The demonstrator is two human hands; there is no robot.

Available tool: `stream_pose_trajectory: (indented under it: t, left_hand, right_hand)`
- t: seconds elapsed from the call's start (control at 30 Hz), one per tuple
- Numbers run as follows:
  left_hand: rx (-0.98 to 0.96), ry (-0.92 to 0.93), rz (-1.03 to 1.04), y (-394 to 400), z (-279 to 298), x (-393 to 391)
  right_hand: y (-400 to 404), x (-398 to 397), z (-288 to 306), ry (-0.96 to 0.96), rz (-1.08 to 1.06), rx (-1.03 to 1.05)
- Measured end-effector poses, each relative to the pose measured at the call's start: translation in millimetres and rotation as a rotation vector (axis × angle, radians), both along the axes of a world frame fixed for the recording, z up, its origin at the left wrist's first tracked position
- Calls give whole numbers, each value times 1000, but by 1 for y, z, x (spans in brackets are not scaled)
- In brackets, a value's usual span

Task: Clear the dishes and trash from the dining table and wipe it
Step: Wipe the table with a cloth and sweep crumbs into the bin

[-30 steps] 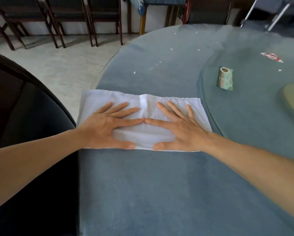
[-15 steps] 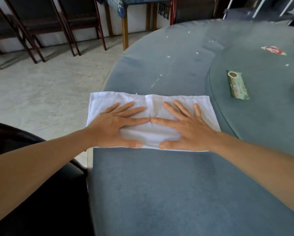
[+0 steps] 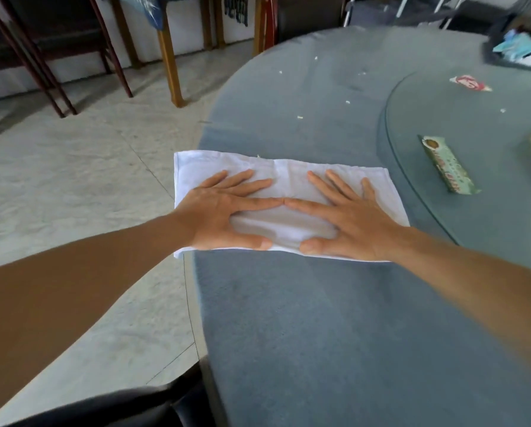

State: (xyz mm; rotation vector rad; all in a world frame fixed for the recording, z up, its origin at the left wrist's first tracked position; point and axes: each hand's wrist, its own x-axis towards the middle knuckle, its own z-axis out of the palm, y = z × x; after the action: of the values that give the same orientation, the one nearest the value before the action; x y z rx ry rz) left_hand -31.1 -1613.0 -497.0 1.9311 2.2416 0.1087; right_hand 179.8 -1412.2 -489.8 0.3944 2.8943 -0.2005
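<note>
A white folded cloth [image 3: 289, 167] lies flat at the left edge of the round table [image 3: 335, 318], which wears a blue-grey cover. My left hand [image 3: 224, 214] presses on the cloth's left half with straight spread fingers. Beside it my right hand [image 3: 347, 217] presses on the right half the same way, and the two index fingertips touch. The cloth's left end hangs a little past the table edge. Small white crumbs [image 3: 300, 117] dot the cover beyond the cloth.
A glass turntable [image 3: 473, 211] fills the table's right side and carries a green wrapper [image 3: 447, 164] and a red-and-white wrapper [image 3: 470, 83]. A dark bin of trash [image 3: 519, 49] stands at the far right. A black chair [image 3: 119, 405] is below left; wooden chairs [image 3: 165, 50] stand across the floor.
Both hands have slid the cloth along the table edge while my head moved, so the black chair has dropped to the bottom of view and more floor shows.
</note>
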Motion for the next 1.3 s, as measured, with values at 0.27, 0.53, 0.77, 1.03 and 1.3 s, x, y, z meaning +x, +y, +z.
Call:
stream_pose_trajectory:
  t: [0.27,0.53,0.77,1.03,1.3]
  left_hand:
    - [2,6,-130,43,0,-58]
    - [-12,29,-234,93,-1,-109]
    - [-30,26,-350,154,1,-160]
    - [-37,-9,-454,241,4,-221]
    - [-39,-75,-500,312,1,-261]
  right_hand:
    - [20,-38,-1,-6,-116,-2]
    - [42,-70,-2,13,-216,15]
    - [73,-105,-2,16,-334,19]
    - [131,-156,2,5,-456,11]
    - [182,-188,0,18,-523,-9]
